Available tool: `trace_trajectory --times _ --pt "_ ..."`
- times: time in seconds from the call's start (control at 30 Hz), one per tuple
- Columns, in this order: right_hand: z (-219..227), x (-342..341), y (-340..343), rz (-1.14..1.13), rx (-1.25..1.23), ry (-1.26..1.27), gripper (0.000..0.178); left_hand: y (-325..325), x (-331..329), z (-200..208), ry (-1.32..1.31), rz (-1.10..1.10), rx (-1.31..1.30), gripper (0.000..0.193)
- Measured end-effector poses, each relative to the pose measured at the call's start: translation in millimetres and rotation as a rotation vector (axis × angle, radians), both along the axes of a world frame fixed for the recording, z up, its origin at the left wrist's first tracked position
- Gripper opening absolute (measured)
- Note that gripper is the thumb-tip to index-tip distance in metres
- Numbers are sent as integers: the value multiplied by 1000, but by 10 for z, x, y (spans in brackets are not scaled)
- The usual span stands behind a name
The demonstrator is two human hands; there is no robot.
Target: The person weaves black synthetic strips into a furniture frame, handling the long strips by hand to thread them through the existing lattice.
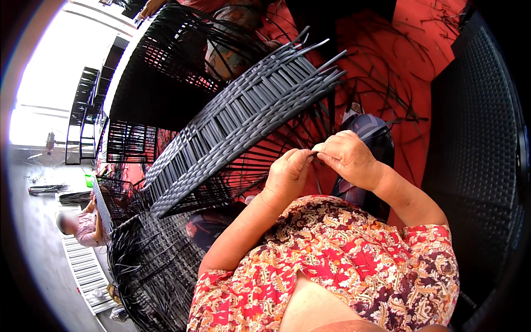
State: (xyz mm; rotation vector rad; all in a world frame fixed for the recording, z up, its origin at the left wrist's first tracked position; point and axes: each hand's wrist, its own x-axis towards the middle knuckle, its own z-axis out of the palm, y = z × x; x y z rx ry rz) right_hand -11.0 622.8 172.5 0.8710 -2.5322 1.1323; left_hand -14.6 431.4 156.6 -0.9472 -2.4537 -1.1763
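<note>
A half-woven panel of flat dark grey plastic strips [243,116] slants across the middle of the view, with loose strip ends fanning out at its upper right. Below its lower edge, my left hand [289,172] and my right hand [347,156] meet fingertip to fingertip. Both pinch one thin dark strip [315,153] between thumbs and fingers. Thin black frame strands run behind my hands. My flowered red blouse fills the lower part of the view.
A finished black woven chair [475,138] stands at the right. Black wire-like chair frames [166,72] stand at upper left over a red floor [398,61] littered with strip offcuts. Another person [83,224] sits at far left beside a further frame [144,265].
</note>
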Motion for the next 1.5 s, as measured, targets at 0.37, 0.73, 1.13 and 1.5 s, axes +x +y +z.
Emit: trace_trajectory --times 0.37,0.73,1.13,1.5 --pt "-20 0 -28 -48 -18 0 14 28 50 148 -736 7 333 10" --pt "862 -1433 250 -245 -228 -40 23 -36 -1347 471 -28 146 -60 12" --pt "475 -1516 326 -256 -361 -267 21 329 -2031 609 123 -187 -410 15" --pt "573 -1408 417 -348 -202 -311 22 388 -2182 932 142 -574 -673 9"
